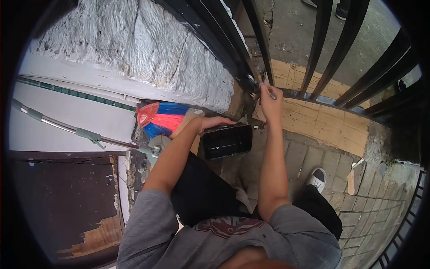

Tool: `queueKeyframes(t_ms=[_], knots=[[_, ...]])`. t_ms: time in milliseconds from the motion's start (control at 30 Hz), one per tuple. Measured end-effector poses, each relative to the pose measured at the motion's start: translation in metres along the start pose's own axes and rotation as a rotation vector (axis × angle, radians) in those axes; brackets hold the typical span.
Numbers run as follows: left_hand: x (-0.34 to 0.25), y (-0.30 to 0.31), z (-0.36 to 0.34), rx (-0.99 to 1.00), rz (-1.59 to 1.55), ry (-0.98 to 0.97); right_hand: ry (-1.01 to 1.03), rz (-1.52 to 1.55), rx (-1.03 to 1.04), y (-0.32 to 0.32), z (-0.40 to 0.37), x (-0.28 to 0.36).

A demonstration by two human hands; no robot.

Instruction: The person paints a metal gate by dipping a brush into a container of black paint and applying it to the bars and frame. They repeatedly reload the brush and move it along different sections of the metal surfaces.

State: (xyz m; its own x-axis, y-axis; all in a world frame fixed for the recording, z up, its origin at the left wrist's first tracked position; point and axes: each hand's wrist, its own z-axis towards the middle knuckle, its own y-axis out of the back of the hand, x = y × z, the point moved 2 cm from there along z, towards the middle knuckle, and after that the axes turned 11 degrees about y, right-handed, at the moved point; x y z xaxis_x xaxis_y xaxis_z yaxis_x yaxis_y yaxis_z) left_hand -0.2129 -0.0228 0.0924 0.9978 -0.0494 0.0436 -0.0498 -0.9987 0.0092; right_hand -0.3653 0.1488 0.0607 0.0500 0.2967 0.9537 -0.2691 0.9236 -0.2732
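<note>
My left hand (217, 122) is closed on the back rim of a black rectangular plastic container (227, 142), which tilts so that its dark inside faces me. A small light streak shows inside it. My right hand (271, 102) is closed around a slim-handled tool (273, 96), whose working end is too small to make out. That hand is at the lower corner of a black metal gate (293, 93), close to the post (244, 74).
Flattened cardboard (322, 121) lies under the gate on paving bricks (302, 154). Left are a rough white wall (156, 49), a red-and-blue broom (163, 119) and a metal pole (85, 132). A wooden stick (351, 181) lies at right. Another person's shoe (341, 12) shows beyond the bars.
</note>
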Motion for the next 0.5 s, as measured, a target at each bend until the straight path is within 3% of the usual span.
queueKeyframes(t_ms=[100,300,500], knots=[[-0.005,0.006,0.010,0.037,-0.046,-0.060,0.235,-0.129,0.153,0.004,-0.003,0.067],[-0.018,-0.002,-0.002,0.091,-0.052,-0.247,0.979,-0.305,0.317,-0.027,0.025,0.146],[-0.027,-0.006,-0.027,0.106,-0.003,-0.325,1.088,-0.453,0.481,-0.015,0.045,0.133]])
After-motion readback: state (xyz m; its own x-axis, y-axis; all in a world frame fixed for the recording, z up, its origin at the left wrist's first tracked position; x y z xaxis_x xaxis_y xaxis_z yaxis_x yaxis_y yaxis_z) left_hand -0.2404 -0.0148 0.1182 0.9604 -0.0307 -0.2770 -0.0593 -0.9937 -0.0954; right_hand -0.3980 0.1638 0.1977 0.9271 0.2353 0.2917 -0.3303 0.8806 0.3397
